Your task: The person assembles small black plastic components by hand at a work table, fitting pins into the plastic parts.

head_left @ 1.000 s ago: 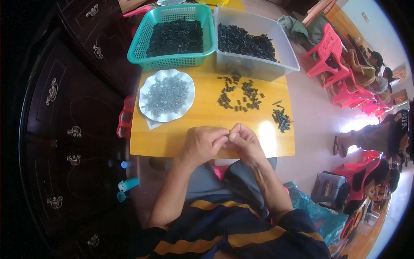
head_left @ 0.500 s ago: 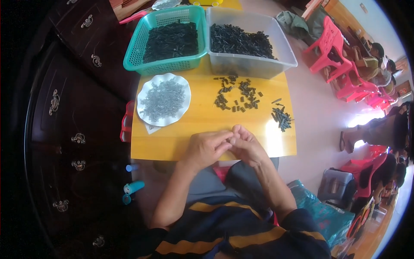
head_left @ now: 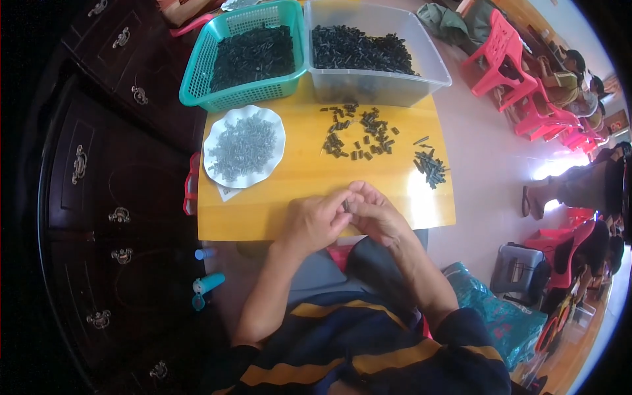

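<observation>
My left hand (head_left: 312,222) and my right hand (head_left: 380,217) meet above the table's near edge. Their fingertips are pinched together around a small dark piece (head_left: 346,206), mostly hidden by the fingers. Beyond them, short dark tube-like pieces (head_left: 368,155) lie loosely scattered on the yellow table (head_left: 309,172). A small heap of longer, slim dark pieces (head_left: 430,170) is to the right. On the left, a white wavy-rimmed plate (head_left: 279,146) holds many small clear pieces (head_left: 243,146).
At the far side stand a green perforated basket (head_left: 257,88) and a translucent bin (head_left: 375,93), both full of dark pieces. Dark drawers (head_left: 79,164) line the left. Pink chairs (head_left: 500,59) and other people are to the right. A teal bottle (head_left: 210,282) is low left.
The dark piece between my fingertips now shows. My hands stay joined in nearly the same place. The whole view has shifted slightly, with the basket and bin higher in it.
</observation>
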Tool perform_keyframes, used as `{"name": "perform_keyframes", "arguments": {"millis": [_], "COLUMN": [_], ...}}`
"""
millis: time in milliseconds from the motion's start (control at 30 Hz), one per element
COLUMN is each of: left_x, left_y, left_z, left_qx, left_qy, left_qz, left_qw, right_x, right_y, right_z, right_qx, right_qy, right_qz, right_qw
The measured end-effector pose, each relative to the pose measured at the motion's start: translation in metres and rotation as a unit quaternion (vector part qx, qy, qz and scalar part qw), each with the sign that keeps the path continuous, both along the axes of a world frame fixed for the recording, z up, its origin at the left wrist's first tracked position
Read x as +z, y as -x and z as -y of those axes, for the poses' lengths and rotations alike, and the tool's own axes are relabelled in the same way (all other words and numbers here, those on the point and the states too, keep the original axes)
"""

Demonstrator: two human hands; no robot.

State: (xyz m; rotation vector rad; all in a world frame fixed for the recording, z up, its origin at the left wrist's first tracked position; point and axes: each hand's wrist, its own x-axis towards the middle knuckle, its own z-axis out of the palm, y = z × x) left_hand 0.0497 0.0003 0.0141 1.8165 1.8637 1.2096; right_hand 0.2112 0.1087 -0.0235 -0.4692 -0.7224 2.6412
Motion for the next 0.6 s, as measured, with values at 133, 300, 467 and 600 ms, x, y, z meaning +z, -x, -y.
{"name": "perform_keyframes", "arguments": {"millis": [133, 300, 467, 600], "left_x": [0.006, 0.003, 0.009, 0.013], "left_y": [0.0, -0.001, -0.004, -0.002], "left_z": [0.001, 0.001, 0.0, 0.002], "left_qx": [0.007, 0.0, 0.001, -0.008], "left_qy": [0.002, -0.016, -0.011, 0.011], "left_qz": [-0.028, -0.034, 0.023, 0.022], "left_qw": [1.0, 0.999, 1.0, 1.0], "right_x": [0.004, 0.003, 0.003, 0.01], "right_y": [0.0, 0.001, 0.001, 0.001], "right_z": [0.0, 0.005, 0.003, 0.002], "right_qx": [0.005, 0.017, 0.025, 0.05], "right_qy": [-0.009, -0.057, -0.049, -0.031], "right_qz": [0.019, 0.044, 0.033, 0.031], "right_qw": [1.0, 0.997, 0.998, 0.998]}}
